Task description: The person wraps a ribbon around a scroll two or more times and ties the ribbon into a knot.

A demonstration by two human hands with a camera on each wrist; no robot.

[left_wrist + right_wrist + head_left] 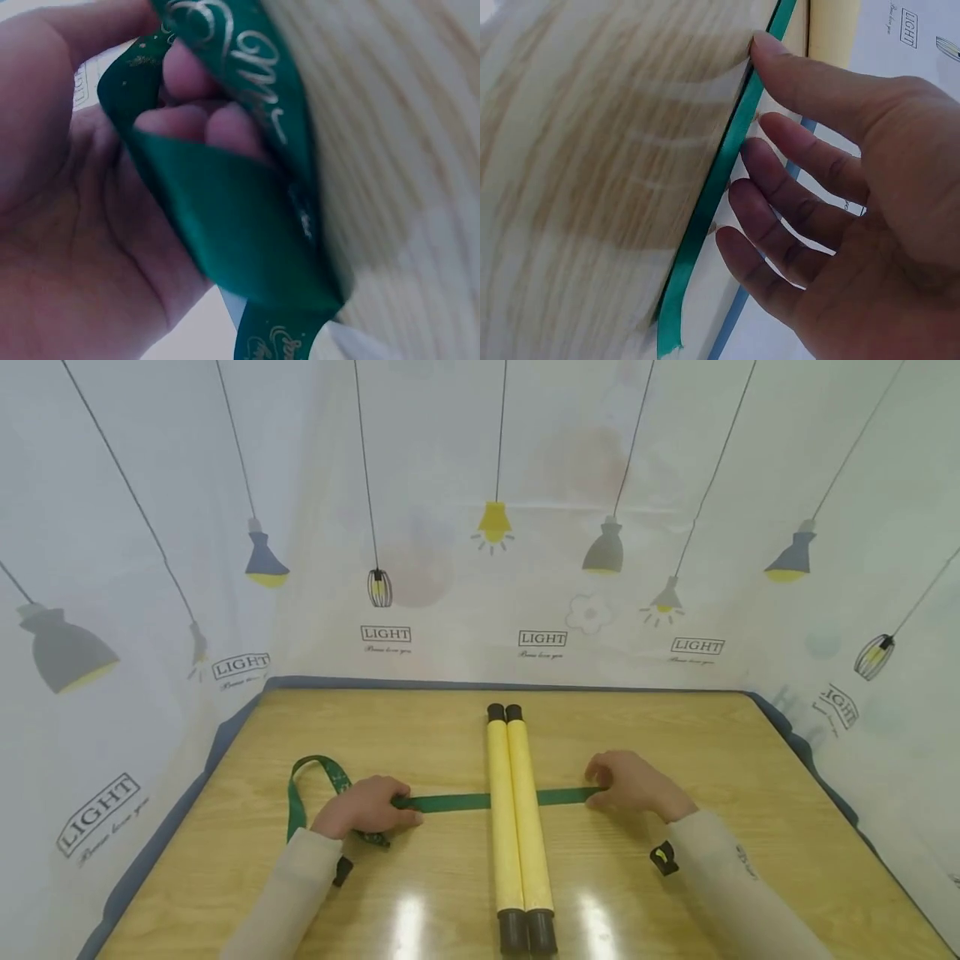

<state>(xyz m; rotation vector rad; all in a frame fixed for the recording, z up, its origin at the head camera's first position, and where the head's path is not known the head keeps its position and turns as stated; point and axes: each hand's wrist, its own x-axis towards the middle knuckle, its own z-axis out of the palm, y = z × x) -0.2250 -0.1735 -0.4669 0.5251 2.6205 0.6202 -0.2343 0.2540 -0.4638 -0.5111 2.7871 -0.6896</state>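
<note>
A green ribbon [450, 803] lies crosswise on the table and passes beneath two yellow tubes [504, 827] with black end caps, side by side. My left hand [369, 806] holds the ribbon left of the tubes. In the left wrist view, a loop of green ribbon [225, 217] with gold lettering on one face winds around the curled fingers [187, 124]. On the tubes' other side is my right hand [630, 783]. Its spread, slightly bent fingers [795, 199] lie along the ribbon [712, 187] without closing around it. The ribbon's cut end shows past them.
More ribbon [297, 806] curves in a loop at the left. The wooden table [405, 718] has a blue-grey border at its edges. Printed white sheeting [450, 677] stands around the back and sides. Small black pieces [663, 858] show beside each wrist.
</note>
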